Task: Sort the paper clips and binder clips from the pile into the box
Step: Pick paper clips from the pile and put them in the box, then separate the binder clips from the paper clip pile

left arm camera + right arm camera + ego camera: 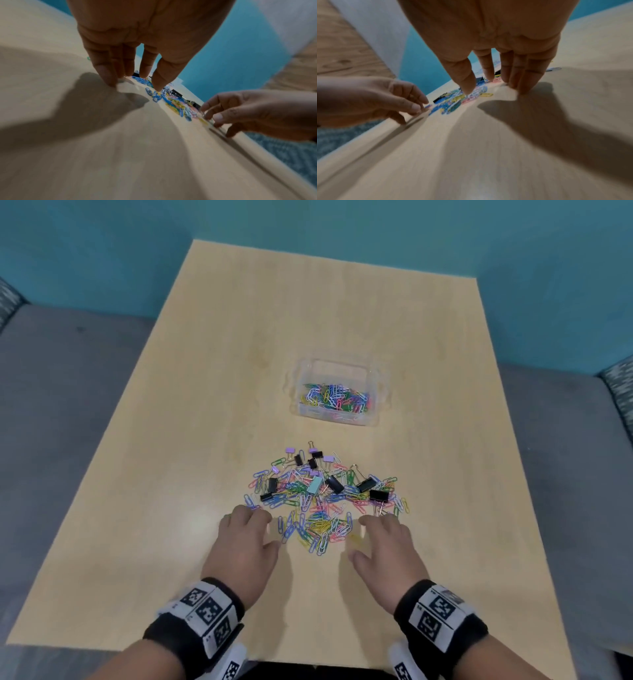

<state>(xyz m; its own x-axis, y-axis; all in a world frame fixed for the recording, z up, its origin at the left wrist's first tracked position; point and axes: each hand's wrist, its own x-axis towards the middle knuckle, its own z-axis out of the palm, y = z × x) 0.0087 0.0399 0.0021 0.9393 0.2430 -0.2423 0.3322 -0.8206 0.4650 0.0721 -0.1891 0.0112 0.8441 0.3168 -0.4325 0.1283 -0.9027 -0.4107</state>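
The pile [327, 501] of coloured paper clips and binder clips is lying on the table [212, 364] on the person's side of the clear box [337, 392], a short way apart from it. The box is already holding paper clips. The clips look light, thin and slick – flat wire that is hugging the tabletop and probably tangling with its neighbours, so pinching one by a raised loop, or sliding it off the heap first, seems best. The binder clips [378, 495] are sitting mostly on the box side of the pile; they look stiffer and bulkier, easy to take by the body or the wire handles.

The left hand [243, 546] is hovering at the pile's near-left edge, fingers relaxed and holding nothing. The right hand [387, 546] is reaching to the near-right edge – fingertips just touching the outermost clips, nothing gripped.
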